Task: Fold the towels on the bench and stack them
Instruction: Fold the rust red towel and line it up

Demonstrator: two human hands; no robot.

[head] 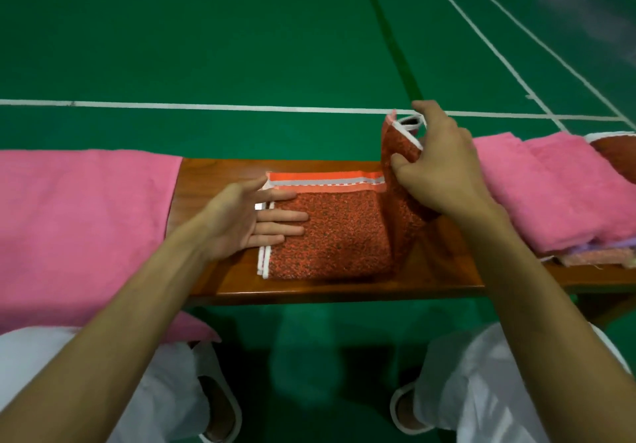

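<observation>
An orange-red speckled towel point(340, 236) with white and orange borders lies partly folded on the middle of the wooden bench point(309, 289). My left hand point(247, 220) lies flat with straight fingers on the towel's left end. My right hand point(437, 170) pinches the towel's right end and holds it lifted upright above the bench. A stack of folded towels point(564, 194) with a pink one on top sits on the bench to the right. A large unfolded pink towel point(79, 229) covers the bench's left part and hangs over its front edge.
Another red-brown towel point(616, 157) shows at the far right edge behind the stack. Beyond the bench spreads a green court floor point(241, 36) with white lines. My knees in white trousers and my slippers are below the bench's front edge.
</observation>
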